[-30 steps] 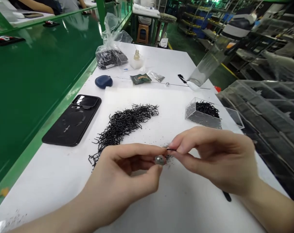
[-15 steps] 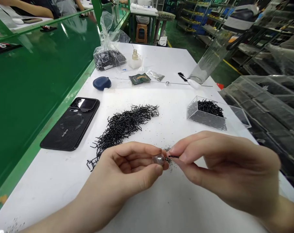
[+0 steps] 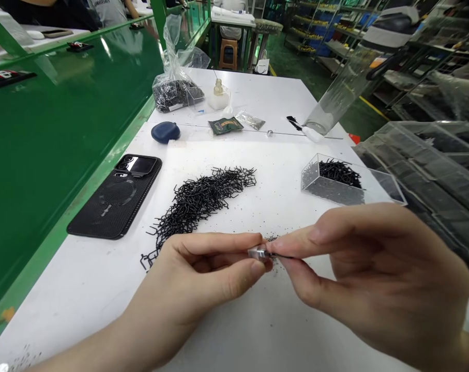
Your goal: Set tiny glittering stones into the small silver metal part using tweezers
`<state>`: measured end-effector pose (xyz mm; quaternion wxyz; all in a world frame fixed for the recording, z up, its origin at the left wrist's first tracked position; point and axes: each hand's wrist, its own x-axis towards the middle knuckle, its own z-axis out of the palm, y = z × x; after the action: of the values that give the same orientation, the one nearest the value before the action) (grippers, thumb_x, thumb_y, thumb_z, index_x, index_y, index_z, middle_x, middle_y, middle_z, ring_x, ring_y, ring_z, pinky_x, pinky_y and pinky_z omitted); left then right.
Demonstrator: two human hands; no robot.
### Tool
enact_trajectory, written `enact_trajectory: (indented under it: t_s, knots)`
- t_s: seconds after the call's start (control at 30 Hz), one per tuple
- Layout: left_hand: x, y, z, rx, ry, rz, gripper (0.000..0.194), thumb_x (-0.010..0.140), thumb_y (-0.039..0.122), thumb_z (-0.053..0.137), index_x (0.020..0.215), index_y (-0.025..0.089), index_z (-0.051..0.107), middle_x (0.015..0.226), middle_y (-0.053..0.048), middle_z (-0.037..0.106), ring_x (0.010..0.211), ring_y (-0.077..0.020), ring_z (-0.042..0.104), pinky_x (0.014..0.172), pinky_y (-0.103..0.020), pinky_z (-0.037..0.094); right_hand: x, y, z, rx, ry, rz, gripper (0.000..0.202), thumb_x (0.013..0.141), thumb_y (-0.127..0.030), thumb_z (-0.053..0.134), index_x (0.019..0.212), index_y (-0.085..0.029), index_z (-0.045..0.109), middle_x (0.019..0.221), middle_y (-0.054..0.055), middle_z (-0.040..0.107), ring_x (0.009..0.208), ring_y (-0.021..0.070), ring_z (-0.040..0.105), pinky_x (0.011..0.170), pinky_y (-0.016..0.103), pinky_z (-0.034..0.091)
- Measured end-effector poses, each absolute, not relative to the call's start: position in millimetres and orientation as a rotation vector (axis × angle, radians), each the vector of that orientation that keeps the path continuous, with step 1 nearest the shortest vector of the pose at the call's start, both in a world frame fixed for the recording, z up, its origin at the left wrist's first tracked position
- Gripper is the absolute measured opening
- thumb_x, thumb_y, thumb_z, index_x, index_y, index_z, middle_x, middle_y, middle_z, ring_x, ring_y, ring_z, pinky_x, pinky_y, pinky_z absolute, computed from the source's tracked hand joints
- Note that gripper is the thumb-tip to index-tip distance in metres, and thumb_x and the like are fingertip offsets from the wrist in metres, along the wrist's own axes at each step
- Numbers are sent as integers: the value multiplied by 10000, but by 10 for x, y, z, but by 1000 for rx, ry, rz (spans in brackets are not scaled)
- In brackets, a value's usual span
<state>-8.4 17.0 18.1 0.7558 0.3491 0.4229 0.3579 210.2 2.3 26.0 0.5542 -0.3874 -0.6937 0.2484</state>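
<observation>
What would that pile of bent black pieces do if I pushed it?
The pile of bent black pieces would probably drag along in clumps, since the pieces overlap every which way. Each one looks stiff, with its sharp bends, and likely light, being so thin.

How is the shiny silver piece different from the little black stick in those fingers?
The silvery piece is shiny and pale, while the black stick is dark. The silvery piece looks chunky; the black stick is thin. The left hand holds the silvery piece, but the right hand pinches the black stick. Both are small.
</observation>
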Motion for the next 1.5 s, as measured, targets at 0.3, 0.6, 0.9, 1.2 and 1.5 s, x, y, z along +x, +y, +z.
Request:
enact_trajectory:
  t_s: [0.3,0.6,0.9,1.2,1.5]
  knots:
    - [-78,165,207,754,950,776,206,806,284,1063,980,367,992,869,-9,926,826,-154,850,765,-161,652,2123,25,270,-962,-1687,570,414,865,16,878,1111,-294,759,965,-109,912,811,92,909,932,76,712]
    - [-95,157,204,758,951,775,184,813,303,1064,970,367,992,877,-12,929,844,-154,851,781,-161,652,2148,-7,245,-958,-1699,585,423,884,30,861,1132,-296,752,973,-96,905,836,90,906,941,67,697]
    - [-82,162,234,723,932,753,276,738,311,1138,962,367,987,957,-5,954,872,-147,882,831,-133,660,2163,4,270,-1034,-1777,476,370,913,-37,850,1104,-335,744,938,-97,909,793,117,906,877,112,725]
    - [-100,172,224,736,928,724,244,739,298,1131,933,338,989,993,-24,957,942,-195,908,878,-163,675,2183,17,315,-1036,-1820,523,363,889,-30,805,1059,-343,737,873,-84,890,742,137,880,740,179,735]
    - [-112,159,263,761,934,713,251,680,232,1140,851,320,979,941,-20,950,818,-155,872,808,-132,650,2183,83,330,-917,-1815,691,359,830,24,804,993,-287,729,804,-87,847,695,120,854,707,152,713]
